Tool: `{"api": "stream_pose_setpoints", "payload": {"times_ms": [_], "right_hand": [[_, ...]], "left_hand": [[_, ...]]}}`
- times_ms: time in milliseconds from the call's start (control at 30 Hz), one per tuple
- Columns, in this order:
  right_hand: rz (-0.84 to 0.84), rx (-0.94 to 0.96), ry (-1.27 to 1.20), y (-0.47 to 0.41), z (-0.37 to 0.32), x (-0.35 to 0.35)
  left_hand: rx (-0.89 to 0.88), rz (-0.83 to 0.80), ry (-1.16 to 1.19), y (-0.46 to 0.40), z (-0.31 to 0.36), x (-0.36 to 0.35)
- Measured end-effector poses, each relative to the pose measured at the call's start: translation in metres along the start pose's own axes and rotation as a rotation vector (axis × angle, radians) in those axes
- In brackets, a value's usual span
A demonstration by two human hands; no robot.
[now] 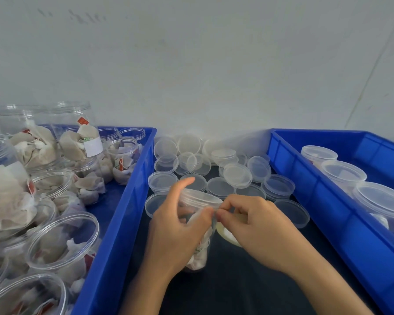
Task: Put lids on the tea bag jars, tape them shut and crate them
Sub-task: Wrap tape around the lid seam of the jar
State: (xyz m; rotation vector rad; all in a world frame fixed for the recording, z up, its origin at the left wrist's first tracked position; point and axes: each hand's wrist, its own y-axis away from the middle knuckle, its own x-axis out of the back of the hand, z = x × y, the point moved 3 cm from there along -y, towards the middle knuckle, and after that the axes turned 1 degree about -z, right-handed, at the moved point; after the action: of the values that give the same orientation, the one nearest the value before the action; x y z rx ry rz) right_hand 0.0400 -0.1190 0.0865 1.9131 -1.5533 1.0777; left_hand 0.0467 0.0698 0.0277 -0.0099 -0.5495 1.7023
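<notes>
Left hand (180, 226) wraps a lidded jar (199, 233) of tea bags standing on the dark bench (237, 280); its grip is curled round the jar's side, thumb against the wall just under the lid (201, 197), index finger raised. Right hand (253, 221) meets it at the jar's right side, its grip pinching thumb to fingertip beside the left thumb; what it pinches cannot be told. A pale roll (226, 235) lies under this hand. Loose lids (221, 167) litter the bench behind. Left crate (132, 201) holds open jars (62, 242) of tea bags; right crate (305, 178) holds lidded jars (344, 173).
</notes>
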Motion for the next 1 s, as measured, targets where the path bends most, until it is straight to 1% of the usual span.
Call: {"api": "stream_pose_setpoints", "payload": {"times_ms": [67,233,400,500,667,900,967,1000], "right_hand": [[-0.001,-0.010,-0.004,-0.001,-0.001,0.000],[0.015,-0.024,0.026,-0.001,-0.003,0.001],[0.049,-0.031,0.055,0.003,-0.005,0.004],[0.084,-0.052,0.119,0.005,-0.009,0.004],[0.295,-0.022,0.334,0.009,-0.019,0.001],[0.429,-0.032,0.564,0.009,-0.026,-0.005],[0.493,0.003,0.585,0.005,-0.027,-0.005],[0.528,-0.009,0.624,0.002,-0.024,-0.002]], "left_hand": [[-0.052,-0.024,-0.048,0.000,0.005,-0.001],[-0.102,-0.039,0.006,-0.002,0.009,-0.003],[-0.094,-0.046,-0.015,-0.002,0.011,-0.003],[-0.095,-0.046,-0.021,-0.001,0.012,-0.003],[-0.103,0.002,-0.041,-0.001,0.012,-0.002],[-0.071,0.090,-0.075,-0.002,0.015,-0.005],[-0.058,0.131,-0.103,0.001,0.015,-0.006],[-0.051,0.162,-0.117,0.004,0.014,-0.004]]}}
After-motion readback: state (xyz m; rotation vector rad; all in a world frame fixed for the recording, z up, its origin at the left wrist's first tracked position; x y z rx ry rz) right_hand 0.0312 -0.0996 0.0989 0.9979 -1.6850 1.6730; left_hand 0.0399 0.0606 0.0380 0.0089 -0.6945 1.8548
